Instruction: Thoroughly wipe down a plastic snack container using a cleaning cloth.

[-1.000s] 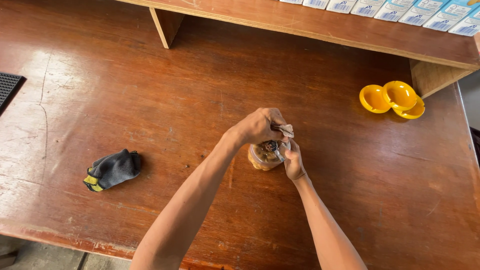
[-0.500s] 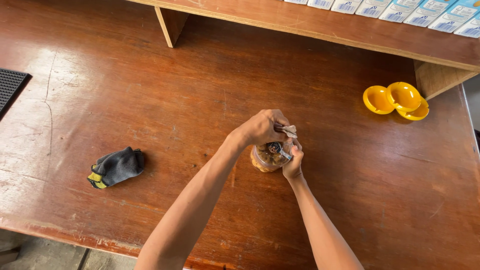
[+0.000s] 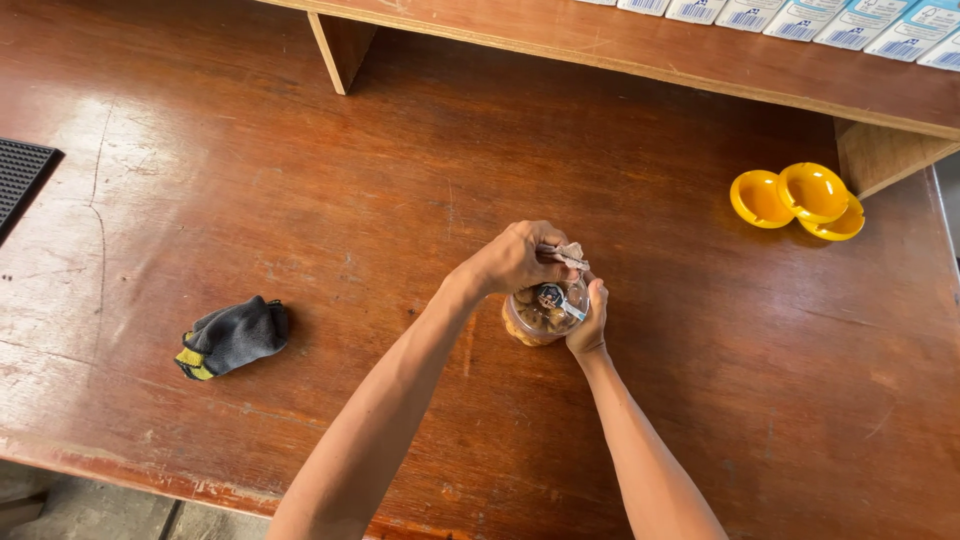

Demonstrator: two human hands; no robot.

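At the centre of the brown wooden table: small clear plastic jar of brownish contents, standing upright on the tabletop. Left hand arched over the jar's top, fingers curled tight and pinched on a crumpled bit of brownish wrapper at the mouth. Right hand pressed against the jar's right side, fingers wrapped narrowly around the wall, thumb up near the rim. Small dark round piece with a pale strip seen at the jar's opening between the two hands; nature unclear. Both forearms reaching in from the lower edge of the view, converging on the jar.

To the left of the jar, well apart: dark grey glove with a yellow cuff, lying bunched on the table. At the far left edge: corner of a black ribbed mat. At the upper right, near the shelf support: three yellow round lids, overlapping, hollow side up. Above, along the back: wooden shelf carrying a row of pale blue and white boxes
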